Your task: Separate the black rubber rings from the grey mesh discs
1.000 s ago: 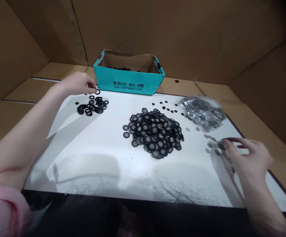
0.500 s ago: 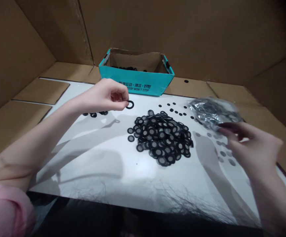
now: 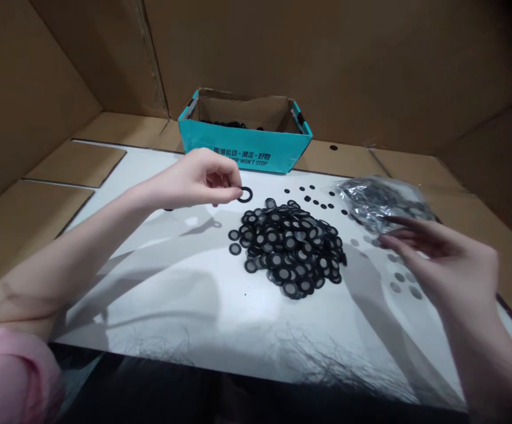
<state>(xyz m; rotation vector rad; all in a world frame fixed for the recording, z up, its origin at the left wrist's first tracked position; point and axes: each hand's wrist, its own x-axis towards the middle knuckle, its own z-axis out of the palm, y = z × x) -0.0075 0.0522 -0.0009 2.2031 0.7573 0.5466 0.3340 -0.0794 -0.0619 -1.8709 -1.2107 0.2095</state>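
Note:
My left hand (image 3: pixel 200 179) is raised above the white board (image 3: pixel 158 282) and pinches a black rubber ring (image 3: pixel 245 194) between thumb and forefinger, just left of the big pile of black rings with mesh centres (image 3: pixel 287 244). My right hand (image 3: pixel 436 259) hovers over several small grey mesh discs (image 3: pixel 403 282) on the board's right side. Its fingers are stretched toward the left, and I cannot make out anything between them. A clear plastic bag of black parts (image 3: pixel 382 200) lies just behind this hand.
A teal cardboard box (image 3: pixel 244 141) with black parts inside stands at the back of the board. Small black dots (image 3: pixel 311 197) lie scattered between the box and the bag. Brown cardboard walls enclose the board on three sides.
My left hand has carried a black ring from the small ring heap at the far left to beside the central pile. My right hand lifted off the grey discs and moved up and leftward.

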